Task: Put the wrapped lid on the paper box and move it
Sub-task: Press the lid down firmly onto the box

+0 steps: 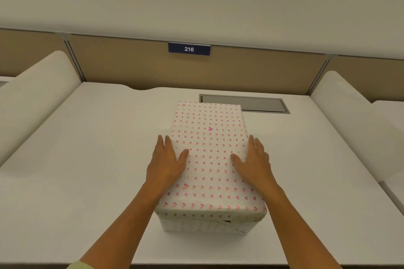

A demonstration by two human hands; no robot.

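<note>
Your two forearms reach in from the bottom edge. Your left hand (pixel 167 160) and right hand (pixel 254 158) lie open and flat, one on each long edge of the lid (pixel 209 159), wrapped in heart-print paper; you are probably pressing it down. The lid sits on the box (pixel 203 226), mid-desk (pixel 87 159). A blue sign (pixel 189 49) on the back panel reads "216".

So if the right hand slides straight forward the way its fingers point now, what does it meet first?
Probably nothing soon: the right hand lies along the right edge of the wrapped lid, fingers pointing away from the person. Ahead is bare table, then perhaps the grey recessed panel; depth is unclear.
</note>
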